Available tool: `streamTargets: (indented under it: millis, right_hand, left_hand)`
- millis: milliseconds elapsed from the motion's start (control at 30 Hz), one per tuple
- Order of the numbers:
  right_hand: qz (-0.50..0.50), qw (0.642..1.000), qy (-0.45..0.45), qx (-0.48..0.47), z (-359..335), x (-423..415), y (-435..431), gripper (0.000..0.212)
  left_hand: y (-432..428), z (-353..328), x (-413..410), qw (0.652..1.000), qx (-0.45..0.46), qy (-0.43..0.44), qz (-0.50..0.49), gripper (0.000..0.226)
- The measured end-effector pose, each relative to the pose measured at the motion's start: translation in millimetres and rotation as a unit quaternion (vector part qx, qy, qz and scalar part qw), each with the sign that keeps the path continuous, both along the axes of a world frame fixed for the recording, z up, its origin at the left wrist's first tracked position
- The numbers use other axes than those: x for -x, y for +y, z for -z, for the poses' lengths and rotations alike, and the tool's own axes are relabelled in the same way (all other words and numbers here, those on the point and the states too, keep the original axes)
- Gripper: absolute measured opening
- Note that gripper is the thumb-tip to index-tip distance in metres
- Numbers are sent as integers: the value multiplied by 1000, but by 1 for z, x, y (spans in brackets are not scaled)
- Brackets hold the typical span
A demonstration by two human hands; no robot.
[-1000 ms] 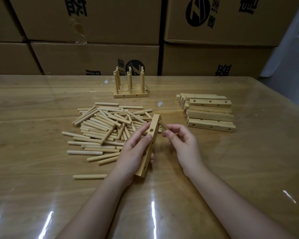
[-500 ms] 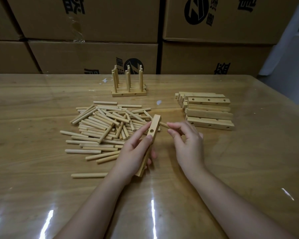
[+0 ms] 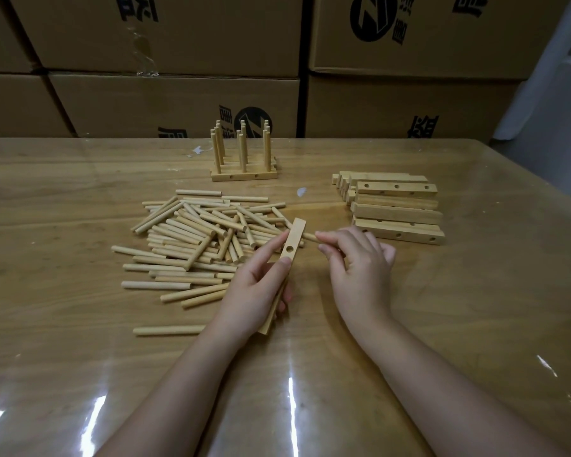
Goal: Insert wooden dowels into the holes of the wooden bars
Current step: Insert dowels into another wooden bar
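My left hand grips a pale wooden bar that tilts up and away from me, one round hole showing near its far end. My right hand pinches a dowel whose tip meets the bar's right side near the top. A loose pile of dowels lies on the table to the left of the bar. A stack of holed wooden bars sits to the right.
Finished bars with upright dowels stand at the middle back of the glossy wooden table. Cardboard boxes wall off the far edge. One stray dowel lies near my left wrist.
My right hand has turned palm-down and moved slightly right while keeping the dowel at the bar's side. The left hand and bar have hardly moved.
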State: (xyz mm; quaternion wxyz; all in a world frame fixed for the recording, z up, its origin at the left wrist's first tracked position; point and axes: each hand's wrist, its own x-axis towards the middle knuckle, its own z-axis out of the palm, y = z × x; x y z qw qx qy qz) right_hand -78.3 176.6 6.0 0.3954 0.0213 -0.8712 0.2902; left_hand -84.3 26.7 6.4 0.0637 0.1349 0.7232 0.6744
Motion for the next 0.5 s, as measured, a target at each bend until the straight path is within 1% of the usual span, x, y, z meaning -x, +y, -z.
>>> streamTargets:
  millis: [500]
  right_hand:
    - [7, 999, -36, -21, -1, -1, 1, 13]
  left_hand:
    - [0, 1, 0, 1000, 8, -7, 1, 38]
